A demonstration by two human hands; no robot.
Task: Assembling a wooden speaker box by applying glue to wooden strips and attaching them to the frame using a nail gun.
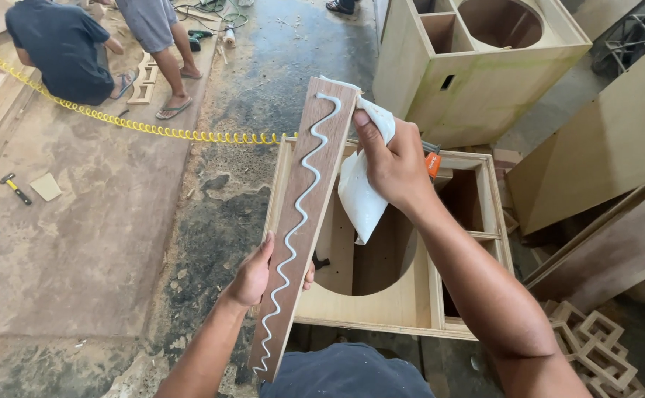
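I see my left hand (257,271) closed around the lower half of a long brown wooden strip (304,221), with the fingers wrapped behind it and the thumb on the left edge. The strip leans tilted over an open plywood box (400,313), its top end pointing away from me, and a wavy white line of glue (298,221) runs along almost the whole face. My right hand (394,163) grips a soft white glue bag (361,193) and squeezes it; the upper corner of the bag touches the top end of the strip, where the glue line finishes. The box below has a big round hole in its panel. On the floor to the left lies a yellow coiled hose (138,125) and a small hammer (15,189). Further back, one person crouches in a dark shirt (60,44) beside another person who is standing.
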